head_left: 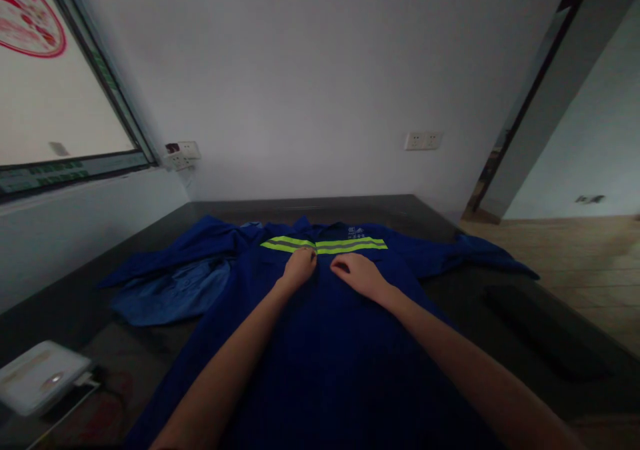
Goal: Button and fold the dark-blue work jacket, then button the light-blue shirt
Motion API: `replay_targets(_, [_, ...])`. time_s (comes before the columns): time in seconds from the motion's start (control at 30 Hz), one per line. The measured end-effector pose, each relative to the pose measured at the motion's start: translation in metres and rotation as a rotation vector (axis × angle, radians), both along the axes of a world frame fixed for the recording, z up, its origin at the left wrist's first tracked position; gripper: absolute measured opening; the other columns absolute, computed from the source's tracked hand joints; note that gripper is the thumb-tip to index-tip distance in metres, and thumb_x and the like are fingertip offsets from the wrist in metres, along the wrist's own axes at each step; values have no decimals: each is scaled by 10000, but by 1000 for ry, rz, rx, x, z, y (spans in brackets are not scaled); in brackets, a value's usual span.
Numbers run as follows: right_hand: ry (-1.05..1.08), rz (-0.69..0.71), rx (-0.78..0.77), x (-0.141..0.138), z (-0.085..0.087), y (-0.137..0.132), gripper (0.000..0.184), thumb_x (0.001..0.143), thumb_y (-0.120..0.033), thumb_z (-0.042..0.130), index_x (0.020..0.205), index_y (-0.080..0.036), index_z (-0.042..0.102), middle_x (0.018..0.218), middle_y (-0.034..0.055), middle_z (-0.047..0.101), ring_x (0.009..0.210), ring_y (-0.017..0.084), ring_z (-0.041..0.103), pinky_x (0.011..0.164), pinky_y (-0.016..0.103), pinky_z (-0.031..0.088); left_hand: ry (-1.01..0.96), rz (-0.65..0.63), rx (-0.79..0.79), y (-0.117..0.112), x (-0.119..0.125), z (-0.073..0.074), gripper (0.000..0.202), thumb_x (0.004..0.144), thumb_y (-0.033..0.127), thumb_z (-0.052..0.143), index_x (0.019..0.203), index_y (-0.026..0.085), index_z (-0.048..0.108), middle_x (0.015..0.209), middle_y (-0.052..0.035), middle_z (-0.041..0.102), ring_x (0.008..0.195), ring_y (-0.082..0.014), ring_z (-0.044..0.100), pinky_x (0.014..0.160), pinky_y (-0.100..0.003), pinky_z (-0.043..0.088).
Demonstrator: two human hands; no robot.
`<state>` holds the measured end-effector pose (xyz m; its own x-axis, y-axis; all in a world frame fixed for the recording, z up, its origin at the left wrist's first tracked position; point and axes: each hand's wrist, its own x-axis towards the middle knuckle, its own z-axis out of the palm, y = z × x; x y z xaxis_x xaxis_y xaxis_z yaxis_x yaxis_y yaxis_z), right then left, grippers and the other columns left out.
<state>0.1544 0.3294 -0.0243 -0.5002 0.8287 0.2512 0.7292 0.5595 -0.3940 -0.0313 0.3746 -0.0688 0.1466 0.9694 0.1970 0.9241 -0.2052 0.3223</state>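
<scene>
A dark blue work jacket [325,330] with a yellow-green and grey reflective band [351,245] across its chest lies spread on the dark table, sleeves out to both sides. Its collar is at the far end. At the middle front, just below the band, my left hand [301,266] is closed, its fingers pinching the jacket's front edge. My right hand [359,273] is beside it, over the other half of the chest. Its fingers are curled in towards the thumb, and what they hold, if anything, is hidden.
Under the left sleeve lies a lighter blue bundle of cloth [173,293]. A white box-like device [43,377] with a cable sits at the near left. A black flat object [545,330] lies on the table [400,205] at right. A wall with sockets [423,141] stands behind.
</scene>
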Motion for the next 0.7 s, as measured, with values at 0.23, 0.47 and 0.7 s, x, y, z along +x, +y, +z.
replay_targets(0.23, [75,-322,-100,-54,-57,66,259,820,-341,601,1001,-156,612,1029,125,648,985,247,587,787,309,429,-75,74,59,15,6,-41,188,848,106,458,1001,147,558,1026,-111,623,959,-189,592,820,-278,446])
replay_targets(0.47, [199,-369,-110,-45,-79,78,173,799,-213,557,944,-191,648,993,84,677,961,228,607,833,310,433,-92,77,84,15,5,-45,276,853,92,439,1101,153,545,1137,-117,572,1037,-186,559,887,-278,422])
replay_targets(0.7, [453,-424,-139,-33,-90,97,258,762,-118,504,950,-148,679,950,72,707,896,186,643,803,268,469,-29,63,68,13,9,-41,285,935,302,398,1074,168,606,1092,-111,584,993,-203,573,837,-287,434])
